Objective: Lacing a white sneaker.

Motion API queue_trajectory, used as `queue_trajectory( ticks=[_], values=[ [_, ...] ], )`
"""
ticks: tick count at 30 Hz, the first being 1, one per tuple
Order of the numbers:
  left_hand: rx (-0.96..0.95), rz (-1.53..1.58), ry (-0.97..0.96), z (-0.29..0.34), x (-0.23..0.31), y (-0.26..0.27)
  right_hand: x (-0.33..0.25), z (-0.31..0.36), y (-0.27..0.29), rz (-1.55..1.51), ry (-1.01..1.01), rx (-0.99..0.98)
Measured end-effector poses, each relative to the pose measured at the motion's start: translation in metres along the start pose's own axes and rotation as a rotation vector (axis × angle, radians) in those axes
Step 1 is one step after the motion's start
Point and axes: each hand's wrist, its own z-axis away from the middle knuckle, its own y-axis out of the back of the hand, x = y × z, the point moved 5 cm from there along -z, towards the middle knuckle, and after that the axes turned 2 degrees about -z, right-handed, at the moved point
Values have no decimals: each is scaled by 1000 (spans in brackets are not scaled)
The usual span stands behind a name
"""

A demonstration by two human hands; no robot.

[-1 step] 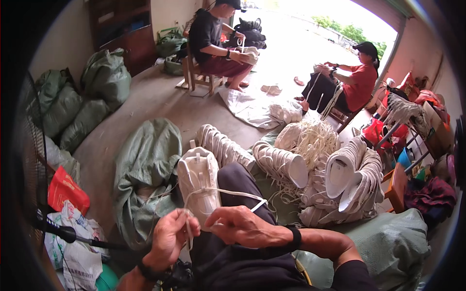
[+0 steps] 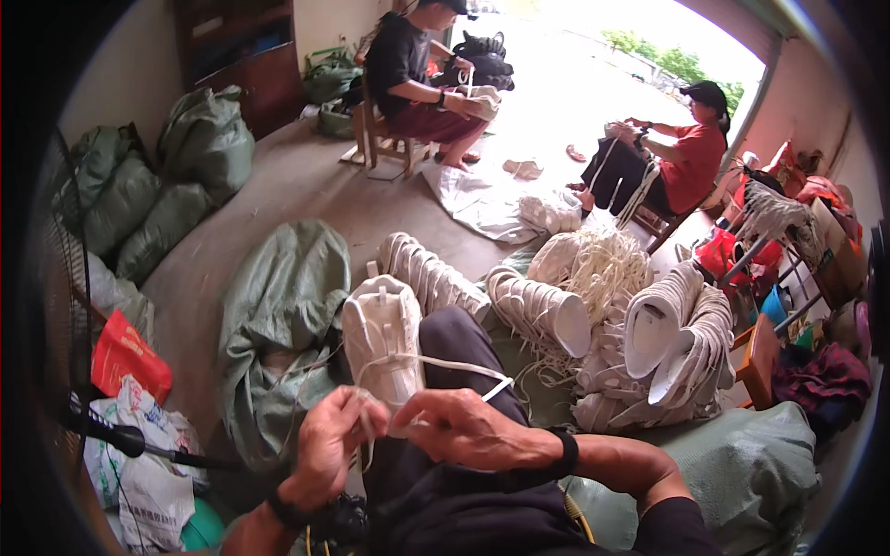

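Note:
A white shoe upper (image 2: pixel 378 320) rests toe-away on my dark-trousered knee, with a flat white shoelace (image 2: pixel 454 364) threaded across it and looping out to the right. Just below the upper's near end, my left hand (image 2: pixel 326 445) pinches a stretch of lace between thumb and fingers. Beside it, almost touching, my right hand (image 2: pixel 473 434) has its fingers curled closed at the lace; its fingertips are partly hidden by the hand itself. A short lace end hangs under the left fingers. Dark bands circle both wrists.
Stacked white shoe uppers (image 2: pixel 431 276) and a heap of loose laces (image 2: pixel 603 269) lie ahead and right. Green woven sacks (image 2: pixel 283 306) stand around me. A fan (image 2: pixel 69 306) is at left. Two seated people, one in black (image 2: pixel 403 69) and one in red (image 2: pixel 695 157), handle uppers farther off.
My left fingers have shifted slightly up and right, closer to my right hand. The whole view has moved a little; the shoe upper stays on my knee.

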Motion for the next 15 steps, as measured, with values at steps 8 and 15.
queue_trajectory(
  ticks=[8,15],
  values=[
    [-90,-91,17,-16,-26,-31,2,-5,-2,84,21,36],
    [-175,-24,81,-9,-28,-22,9,4,28,-23,-52,107]
  ],
)
